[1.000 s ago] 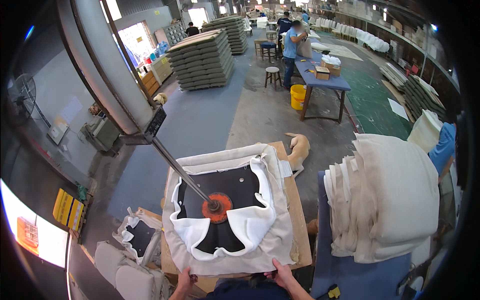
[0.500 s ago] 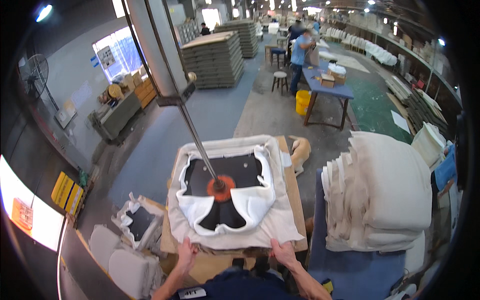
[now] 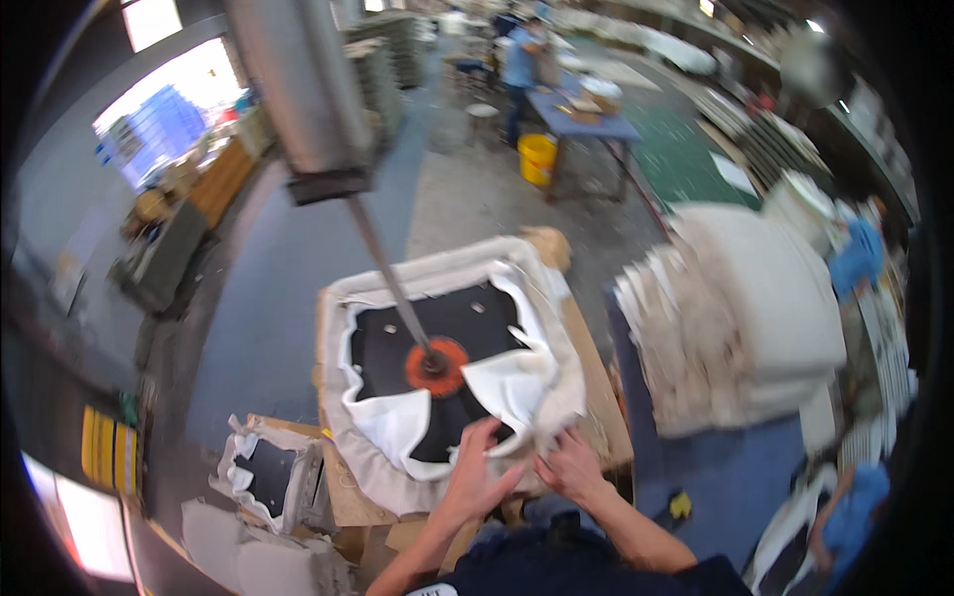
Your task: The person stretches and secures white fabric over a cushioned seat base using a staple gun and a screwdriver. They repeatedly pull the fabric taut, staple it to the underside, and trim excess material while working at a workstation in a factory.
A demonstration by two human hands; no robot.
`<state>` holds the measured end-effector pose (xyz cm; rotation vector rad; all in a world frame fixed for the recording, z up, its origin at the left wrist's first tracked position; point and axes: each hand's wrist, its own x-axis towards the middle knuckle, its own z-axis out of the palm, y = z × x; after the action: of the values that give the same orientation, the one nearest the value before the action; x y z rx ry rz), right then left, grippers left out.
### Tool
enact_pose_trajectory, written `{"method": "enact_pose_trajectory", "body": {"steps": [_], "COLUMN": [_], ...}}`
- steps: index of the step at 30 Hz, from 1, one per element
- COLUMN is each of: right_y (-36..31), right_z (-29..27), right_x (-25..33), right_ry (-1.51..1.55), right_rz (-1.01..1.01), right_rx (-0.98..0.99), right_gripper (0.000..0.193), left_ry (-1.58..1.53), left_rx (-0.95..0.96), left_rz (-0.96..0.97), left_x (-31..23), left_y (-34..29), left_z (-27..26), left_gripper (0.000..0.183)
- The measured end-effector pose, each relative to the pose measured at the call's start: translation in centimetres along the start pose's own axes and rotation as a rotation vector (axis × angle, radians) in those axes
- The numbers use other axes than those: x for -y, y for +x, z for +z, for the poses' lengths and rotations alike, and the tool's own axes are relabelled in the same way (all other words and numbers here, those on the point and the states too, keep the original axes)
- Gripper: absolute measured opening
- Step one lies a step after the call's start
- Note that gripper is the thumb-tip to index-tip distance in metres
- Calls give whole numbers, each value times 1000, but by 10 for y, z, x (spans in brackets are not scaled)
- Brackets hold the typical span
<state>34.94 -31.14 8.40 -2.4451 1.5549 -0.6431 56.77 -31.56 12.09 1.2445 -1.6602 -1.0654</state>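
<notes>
A seat cushion cover of beige fabric [image 3: 378, 487] with white padding [image 3: 509, 382] inside its edge lies around a black board [image 3: 383, 343]. A metal rod [image 3: 388, 263] presses an orange disc [image 3: 422, 385] onto the board's middle. At the front right corner, my right hand [image 3: 574, 467] is closed on the gathered beige fabric. My left hand [image 3: 477, 472] rests at the front edge by the white padding, fingers curved and thumb spread apart.
Cardboard-coloured panel [image 3: 606, 437] sits under the cushion. Stacked beige covers [image 3: 740, 328] lie on a blue table at right. A smaller cushion [image 3: 268, 475] is at lower left. A person [image 3: 521, 70] stands by a far blue table; a blue sleeve [image 3: 857, 517] shows at lower right.
My left hand has moved right from the front left edge toward the front right corner. The right hand has gathered the corner fabric inward. The view has turned to the right.
</notes>
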Motion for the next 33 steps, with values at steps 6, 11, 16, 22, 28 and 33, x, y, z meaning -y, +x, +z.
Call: {"method": "enact_pose_trajectory", "body": {"steps": [6,11,16,22,28,33], "right_y": [-67,-238,-417,-442,-430,-522], "right_z": [36,52,134,179,155,187], "right_x": [-4,-98,-192,-305,-346,-342], "right_ry": [625,609,235,121,319,464], "right_rz": [62,1017,1865,2037,2101,1797], "right_rx": [3,-376,-413,-382,-277,-468], "right_gripper": [21,22,51,84,95,98], "left_ry": [514,-247,-166,63,243,658], "left_rx": [309,32,91,127,54,371], "left_rz": [-129,-309,-411,-608,-716,-506], "left_x": [44,40,5,-24,-29,-56], "left_y": [75,47,60,78,66,88], "left_z": [62,40,84,142,156,186], "left_gripper": [34,35,40,34,33,44]}}
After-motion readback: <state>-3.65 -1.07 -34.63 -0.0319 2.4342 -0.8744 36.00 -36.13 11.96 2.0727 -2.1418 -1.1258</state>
